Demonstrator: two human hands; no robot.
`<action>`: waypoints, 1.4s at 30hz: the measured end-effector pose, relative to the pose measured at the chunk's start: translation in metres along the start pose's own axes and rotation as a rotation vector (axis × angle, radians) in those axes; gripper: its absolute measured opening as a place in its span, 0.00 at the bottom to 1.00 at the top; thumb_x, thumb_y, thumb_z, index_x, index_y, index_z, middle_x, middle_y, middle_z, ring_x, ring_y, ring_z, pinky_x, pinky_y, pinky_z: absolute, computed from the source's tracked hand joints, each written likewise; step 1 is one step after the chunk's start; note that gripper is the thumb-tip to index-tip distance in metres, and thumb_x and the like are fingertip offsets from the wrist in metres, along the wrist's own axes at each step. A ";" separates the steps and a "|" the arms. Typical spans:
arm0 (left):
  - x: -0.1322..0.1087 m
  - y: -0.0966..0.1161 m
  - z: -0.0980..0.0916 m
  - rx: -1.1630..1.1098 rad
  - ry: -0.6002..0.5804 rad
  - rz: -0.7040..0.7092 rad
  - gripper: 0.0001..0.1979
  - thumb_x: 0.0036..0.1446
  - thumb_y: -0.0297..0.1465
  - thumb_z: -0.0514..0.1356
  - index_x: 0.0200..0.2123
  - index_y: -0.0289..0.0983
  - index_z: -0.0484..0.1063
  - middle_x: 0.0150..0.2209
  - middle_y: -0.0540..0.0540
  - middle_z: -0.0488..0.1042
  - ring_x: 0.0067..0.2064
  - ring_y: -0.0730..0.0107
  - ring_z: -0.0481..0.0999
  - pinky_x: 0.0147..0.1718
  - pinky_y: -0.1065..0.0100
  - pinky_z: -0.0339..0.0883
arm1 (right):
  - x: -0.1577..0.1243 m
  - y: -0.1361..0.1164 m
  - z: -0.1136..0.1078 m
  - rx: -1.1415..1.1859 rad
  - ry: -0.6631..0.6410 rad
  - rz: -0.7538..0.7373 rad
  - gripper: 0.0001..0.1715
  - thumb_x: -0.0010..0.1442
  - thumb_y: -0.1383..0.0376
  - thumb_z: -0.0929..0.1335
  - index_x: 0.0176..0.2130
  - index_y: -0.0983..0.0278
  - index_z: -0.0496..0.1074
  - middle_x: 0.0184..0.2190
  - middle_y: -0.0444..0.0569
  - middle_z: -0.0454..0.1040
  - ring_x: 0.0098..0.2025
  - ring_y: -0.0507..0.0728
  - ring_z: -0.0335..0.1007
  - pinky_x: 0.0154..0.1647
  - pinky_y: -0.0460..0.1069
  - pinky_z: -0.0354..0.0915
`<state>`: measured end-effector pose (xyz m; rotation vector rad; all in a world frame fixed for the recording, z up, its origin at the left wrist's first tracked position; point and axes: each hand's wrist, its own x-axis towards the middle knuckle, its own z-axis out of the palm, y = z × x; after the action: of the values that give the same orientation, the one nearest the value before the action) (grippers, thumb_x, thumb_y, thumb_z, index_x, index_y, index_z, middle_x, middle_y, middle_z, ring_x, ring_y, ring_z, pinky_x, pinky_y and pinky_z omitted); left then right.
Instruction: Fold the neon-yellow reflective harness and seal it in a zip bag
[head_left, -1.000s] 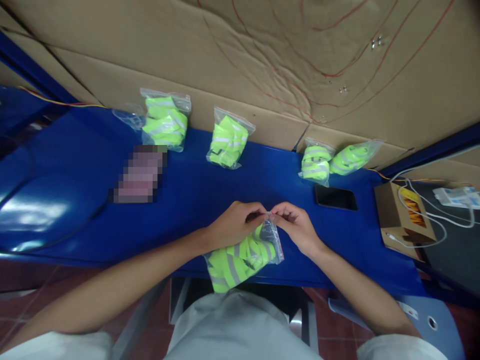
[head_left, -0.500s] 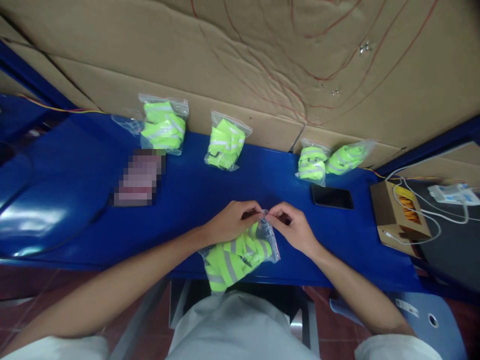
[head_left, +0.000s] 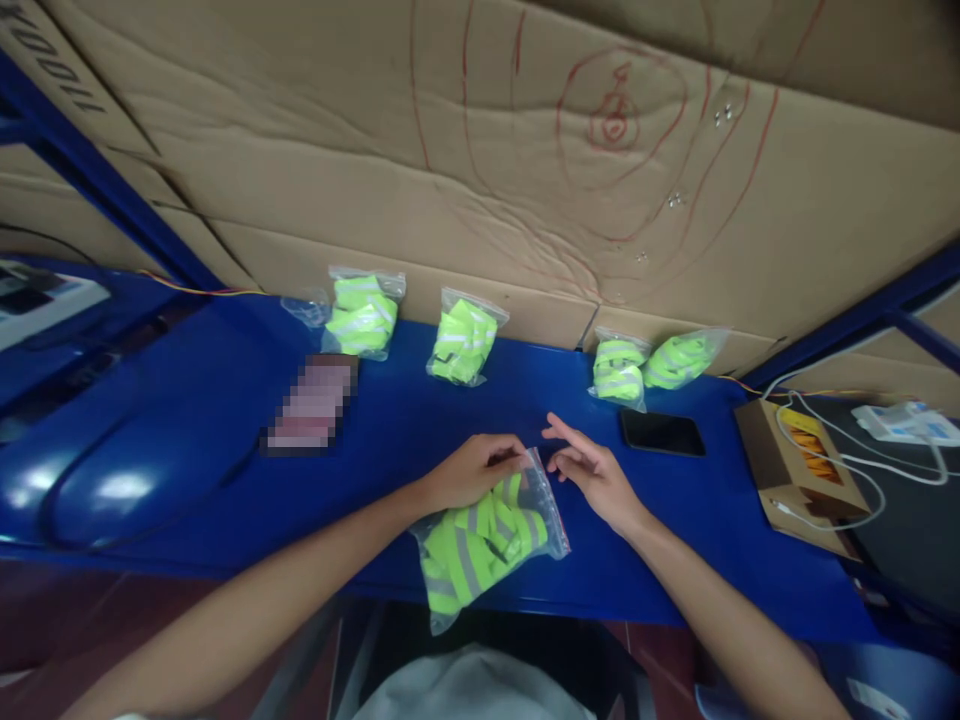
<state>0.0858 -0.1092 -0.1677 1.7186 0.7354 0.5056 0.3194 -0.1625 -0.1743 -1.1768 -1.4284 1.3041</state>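
Observation:
A clear zip-lock bag (head_left: pixel 480 545) holds folded neon-yellow straps with grey reflective stripes, and lies at the table's front edge with its lower corner hanging over. My left hand (head_left: pixel 480 470) pinches the bag's upper corner, near the end of the zip strip. Just right of that corner, my right hand (head_left: pixel 592 470) is apart from the bag, fingers spread and holding nothing. The zip strip with a red line runs down the bag's right side; I cannot tell if it is sealed.
Similar filled bags stand along the cardboard wall (head_left: pixel 337 200): one at left (head_left: pixel 363 315), one mid-table (head_left: pixel 463 338), two at right (head_left: pixel 619 368). A black phone (head_left: pixel 663 432) lies near my right hand. A cardboard box (head_left: pixel 802 475) with cables is far right. A blurred-out item (head_left: pixel 311 405) lies left.
My right hand has let go of the bag's corner and moved slightly right, its fingers opening. My left hand keeps its pinch. The head view has tilted up a little.

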 end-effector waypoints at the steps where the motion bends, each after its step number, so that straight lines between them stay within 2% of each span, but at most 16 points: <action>1: 0.000 0.001 -0.001 0.007 -0.008 0.002 0.19 0.67 0.45 0.57 0.39 0.35 0.78 0.36 0.45 0.81 0.35 0.67 0.77 0.37 0.70 0.66 | 0.000 0.000 0.000 0.008 -0.002 0.022 0.28 0.64 0.58 0.71 0.63 0.50 0.71 0.54 0.49 0.76 0.37 0.51 0.76 0.36 0.48 0.69; 3: 0.000 0.003 -0.002 0.008 -0.012 0.007 0.19 0.68 0.45 0.56 0.40 0.35 0.78 0.37 0.45 0.81 0.35 0.68 0.76 0.36 0.70 0.65 | -0.001 -0.001 0.001 0.000 -0.026 0.051 0.22 0.64 0.56 0.72 0.56 0.55 0.77 0.48 0.49 0.80 0.39 0.54 0.77 0.38 0.49 0.70; 6: 0.000 0.005 -0.003 0.018 0.025 0.005 0.20 0.67 0.46 0.56 0.39 0.35 0.78 0.35 0.46 0.80 0.34 0.68 0.75 0.35 0.70 0.66 | -0.004 -0.005 0.005 -0.084 -0.017 -0.002 0.14 0.64 0.55 0.72 0.47 0.59 0.81 0.42 0.49 0.82 0.42 0.56 0.77 0.43 0.51 0.70; 11: 0.000 0.006 -0.005 0.063 0.065 0.018 0.23 0.69 0.46 0.52 0.39 0.35 0.78 0.31 0.48 0.76 0.33 0.70 0.72 0.34 0.71 0.65 | -0.006 -0.007 0.012 -0.217 0.009 -0.091 0.13 0.65 0.55 0.71 0.44 0.60 0.78 0.38 0.47 0.79 0.38 0.54 0.74 0.39 0.49 0.67; 14: 0.000 0.007 -0.004 0.075 0.043 0.017 0.21 0.67 0.47 0.55 0.39 0.36 0.77 0.30 0.49 0.75 0.30 0.72 0.70 0.31 0.72 0.62 | -0.006 -0.007 0.014 -0.288 -0.001 -0.114 0.12 0.63 0.55 0.73 0.41 0.60 0.76 0.37 0.46 0.77 0.37 0.54 0.73 0.37 0.48 0.66; 18: -0.001 0.006 -0.006 0.066 0.065 0.019 0.21 0.67 0.47 0.56 0.35 0.36 0.76 0.29 0.49 0.74 0.30 0.71 0.69 0.30 0.72 0.61 | -0.007 -0.008 0.015 -0.387 -0.024 -0.141 0.09 0.65 0.57 0.70 0.37 0.60 0.73 0.31 0.43 0.75 0.33 0.52 0.71 0.36 0.47 0.65; 21: -0.001 0.004 -0.009 0.033 0.110 0.026 0.21 0.68 0.47 0.55 0.34 0.35 0.74 0.31 0.48 0.75 0.31 0.71 0.71 0.32 0.71 0.63 | -0.007 -0.008 0.014 -0.372 -0.059 -0.114 0.09 0.65 0.59 0.69 0.35 0.60 0.70 0.28 0.42 0.73 0.29 0.51 0.68 0.32 0.46 0.63; 26: 0.001 0.005 -0.012 -0.123 0.070 0.006 0.21 0.65 0.48 0.59 0.34 0.35 0.73 0.33 0.48 0.76 0.34 0.71 0.73 0.36 0.71 0.66 | -0.007 -0.008 0.004 -0.231 -0.070 -0.062 0.12 0.63 0.58 0.71 0.31 0.61 0.68 0.24 0.40 0.70 0.26 0.50 0.66 0.30 0.46 0.62; 29: 0.004 0.005 -0.023 -0.255 0.207 -0.034 0.22 0.64 0.50 0.60 0.32 0.36 0.70 0.28 0.51 0.74 0.31 0.72 0.73 0.32 0.72 0.67 | -0.004 -0.009 -0.006 -0.074 0.018 -0.004 0.18 0.64 0.55 0.71 0.30 0.61 0.64 0.21 0.40 0.70 0.24 0.50 0.67 0.27 0.45 0.63; 30: 0.004 0.005 -0.028 -0.314 0.272 -0.046 0.22 0.64 0.50 0.60 0.32 0.36 0.70 0.28 0.50 0.74 0.30 0.71 0.74 0.32 0.71 0.68 | -0.004 -0.009 -0.007 -0.006 0.049 0.020 0.18 0.65 0.53 0.70 0.32 0.61 0.63 0.22 0.41 0.72 0.24 0.50 0.69 0.26 0.45 0.64; 32: 0.005 0.004 -0.039 -0.430 0.422 -0.044 0.22 0.64 0.51 0.60 0.34 0.35 0.71 0.29 0.48 0.76 0.31 0.69 0.76 0.35 0.69 0.71 | -0.003 -0.005 -0.007 0.119 0.048 0.090 0.18 0.65 0.49 0.69 0.44 0.59 0.65 0.32 0.46 0.79 0.26 0.53 0.75 0.23 0.46 0.67; 33: 0.005 0.004 -0.043 -0.481 0.497 -0.036 0.22 0.63 0.50 0.61 0.34 0.35 0.71 0.29 0.47 0.77 0.32 0.68 0.77 0.36 0.69 0.71 | -0.004 -0.003 -0.005 0.157 0.014 0.132 0.25 0.64 0.48 0.70 0.53 0.57 0.62 0.40 0.50 0.80 0.28 0.55 0.78 0.22 0.47 0.69; 35: 0.005 0.004 -0.047 -0.523 0.597 -0.015 0.22 0.61 0.50 0.63 0.33 0.35 0.71 0.29 0.47 0.78 0.31 0.69 0.77 0.36 0.69 0.71 | -0.003 0.002 0.002 0.171 -0.087 0.208 0.44 0.60 0.47 0.73 0.66 0.52 0.51 0.55 0.58 0.75 0.32 0.58 0.81 0.19 0.49 0.72; 37: 0.006 0.005 -0.046 -0.517 0.609 -0.003 0.21 0.62 0.49 0.63 0.33 0.36 0.72 0.29 0.48 0.78 0.30 0.70 0.76 0.35 0.70 0.71 | 0.003 0.005 0.009 0.145 -0.175 0.255 0.53 0.56 0.50 0.76 0.69 0.49 0.48 0.60 0.60 0.70 0.33 0.58 0.82 0.19 0.49 0.74; 39: 0.007 0.008 -0.046 -0.495 0.596 0.008 0.20 0.62 0.48 0.63 0.33 0.36 0.72 0.30 0.49 0.78 0.31 0.71 0.75 0.34 0.71 0.70 | 0.017 0.002 0.013 0.101 -0.214 0.265 0.47 0.56 0.51 0.76 0.66 0.52 0.56 0.53 0.55 0.76 0.31 0.56 0.80 0.19 0.47 0.74; 42: 0.008 0.012 -0.053 -0.483 0.624 0.049 0.19 0.63 0.48 0.62 0.36 0.36 0.73 0.36 0.47 0.80 0.37 0.70 0.78 0.42 0.70 0.71 | 0.049 -0.011 0.011 0.036 -0.169 0.203 0.26 0.58 0.50 0.74 0.50 0.61 0.70 0.32 0.44 0.77 0.25 0.51 0.75 0.19 0.44 0.70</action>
<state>0.0589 -0.0686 -0.1424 1.1229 0.9132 1.1801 0.2980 -0.1169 -0.1651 -1.2369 -1.4261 1.5955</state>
